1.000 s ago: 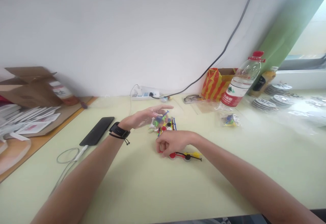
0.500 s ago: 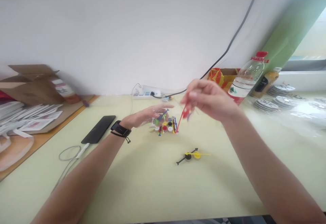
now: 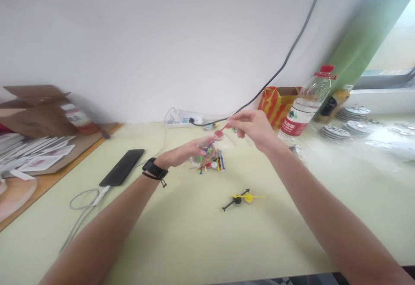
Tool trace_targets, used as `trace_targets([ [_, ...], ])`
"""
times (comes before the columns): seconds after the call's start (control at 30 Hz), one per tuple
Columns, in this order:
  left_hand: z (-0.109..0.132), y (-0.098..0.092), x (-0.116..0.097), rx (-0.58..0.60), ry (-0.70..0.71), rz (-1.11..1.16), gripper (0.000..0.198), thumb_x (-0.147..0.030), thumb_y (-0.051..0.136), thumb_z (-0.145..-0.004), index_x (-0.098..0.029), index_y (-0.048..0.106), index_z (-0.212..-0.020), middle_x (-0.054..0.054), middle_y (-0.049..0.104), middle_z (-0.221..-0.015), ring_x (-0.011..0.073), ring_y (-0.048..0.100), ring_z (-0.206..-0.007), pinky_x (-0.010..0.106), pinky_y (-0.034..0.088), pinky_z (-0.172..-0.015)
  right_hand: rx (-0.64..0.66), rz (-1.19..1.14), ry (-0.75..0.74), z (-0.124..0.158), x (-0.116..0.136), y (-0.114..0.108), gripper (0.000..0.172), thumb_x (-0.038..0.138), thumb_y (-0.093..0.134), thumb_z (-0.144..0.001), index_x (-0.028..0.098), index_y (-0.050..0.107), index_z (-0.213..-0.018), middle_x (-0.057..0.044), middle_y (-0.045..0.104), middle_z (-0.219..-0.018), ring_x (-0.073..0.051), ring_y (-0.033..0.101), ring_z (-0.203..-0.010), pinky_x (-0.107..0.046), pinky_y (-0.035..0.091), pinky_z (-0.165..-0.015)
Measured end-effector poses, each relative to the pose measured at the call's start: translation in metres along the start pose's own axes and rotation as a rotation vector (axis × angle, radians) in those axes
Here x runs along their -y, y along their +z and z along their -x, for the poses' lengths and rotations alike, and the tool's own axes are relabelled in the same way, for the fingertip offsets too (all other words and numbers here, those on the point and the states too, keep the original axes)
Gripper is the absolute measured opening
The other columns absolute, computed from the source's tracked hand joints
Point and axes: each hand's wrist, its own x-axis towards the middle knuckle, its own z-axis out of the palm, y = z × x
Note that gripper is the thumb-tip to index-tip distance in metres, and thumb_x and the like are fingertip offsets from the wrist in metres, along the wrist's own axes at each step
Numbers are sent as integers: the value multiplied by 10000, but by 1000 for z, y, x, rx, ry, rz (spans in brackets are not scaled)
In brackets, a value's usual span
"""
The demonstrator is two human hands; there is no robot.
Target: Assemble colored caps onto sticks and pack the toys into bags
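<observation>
My right hand [image 3: 253,128] pinches a red arrow spinner [image 3: 223,128] between thumb and fingertips; its round red base [image 3: 218,135] hangs beside my left fingertips. Closed loosely, my left hand [image 3: 189,151] grips a clear plastic bag [image 3: 198,160] with small green and blue plastic pieces showing in it. Under and beside that bag lies a cluster of coloured arrows and discs [image 3: 214,165], partly hidden by the hand. Nearer me, a black arrow spinner [image 3: 237,200] and a yellow arrow spinner [image 3: 248,197] rest on the table, one overlapping the other.
A black phone [image 3: 122,167] with a white cable lies to the left. Cardboard and printed cards [image 3: 48,157] sit farther left. By the wall is a power strip [image 3: 183,118]. At right stand a large water bottle [image 3: 300,108], a patterned bag [image 3: 270,103] and stacks of discs [image 3: 335,133].
My right hand has moved left and slightly down, bringing the red spinner toward my left hand. The spinner now tilts with its base at the left fingertips. The view has shifted slightly.
</observation>
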Motion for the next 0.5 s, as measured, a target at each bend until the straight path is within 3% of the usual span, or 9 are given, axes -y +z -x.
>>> trace_targets([
  [0.1,-1,-1,4,-38,1,4,643,-373,656,-860,-224,497,-1465,78,601,-1065,186,556,-786,327,457,-728,76,26,34,6,0,14,341,450,898,-675,171,749,-804,-87,776,-813,-89,465,-473,-272,381,-446],
  [0.2,-3,0,4,-35,3,-5,465,-352,677,-839,-183,603,-1266,65,597,-970,186,566,-758,310,474,-678,133,63,42,10,0,19,326,450,883,-686,181,744,-807,-89,780,-832,-140,584,-595,-268,406,-507],
  [0.33,-7,5,4,-5,5,-26,292,-327,659,-839,-173,608,-1081,48,573,-871,186,563,-727,306,491,-647,207,124,15,14,2,23,283,412,866,-712,179,753,-825,-79,779,-849,-204,676,-762,-289,471,-626],
  [0.43,-7,8,2,-20,26,-51,242,-304,639,-824,-173,596,-1022,51,574,-891,178,556,-721,302,486,-637,315,158,-15,17,6,26,260,436,800,-798,186,756,-856,-53,775,-844,-207,677,-776,-293,474,-643],
  [0.5,-6,9,0,-27,14,-85,215,-278,623,-824,-175,589,-1009,49,582,-901,173,560,-717,286,462,-612,401,171,-38,17,10,25,344,520,668,-910,194,771,-874,-48,779,-891,-208,684,-819,-296,485,-666],
])
